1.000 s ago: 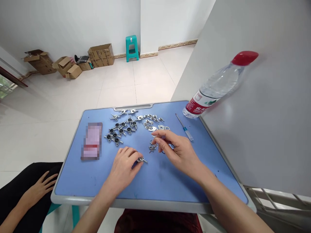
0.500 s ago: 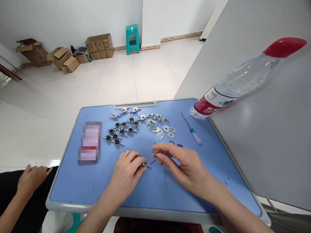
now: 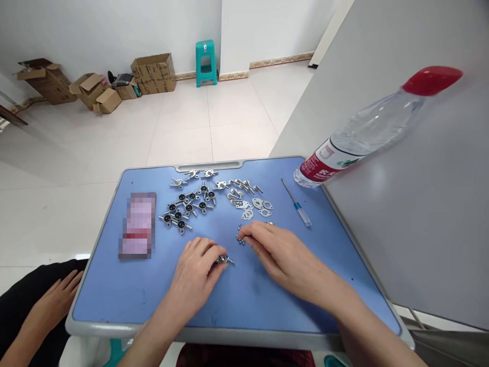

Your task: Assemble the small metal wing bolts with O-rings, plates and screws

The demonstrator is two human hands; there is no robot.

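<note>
In my left hand [image 3: 198, 267], a small silver metal valve [image 3: 224, 259] is pinched between thumb and fingers, its thin stem sticking out to the right. The fingertips of my right hand [image 3: 278, 250] are drawn together at a little pile of tiny screws [image 3: 240, 240]. Whether a screw is between them is hidden. Farther back lie several similar valves with black round faces [image 3: 189, 208], several silver valve bodies [image 3: 178, 183], small metal levers [image 3: 244, 186] and flat oval plates [image 3: 265, 212].
A blue-handled screwdriver [image 3: 301, 211] lies to the right on the blue table [image 3: 114, 285]. Behind it a large water bottle [image 3: 344, 145] stands near a grey panel. At left is a blurred phone-like object [image 3: 137, 224]. Another person's hand [image 3: 57, 300] rests beyond the table's left edge.
My right hand has moved from beside the valve to the screws, and the thin metal piece at its fingertips no longer shows. My left hand still holds the valve.
</note>
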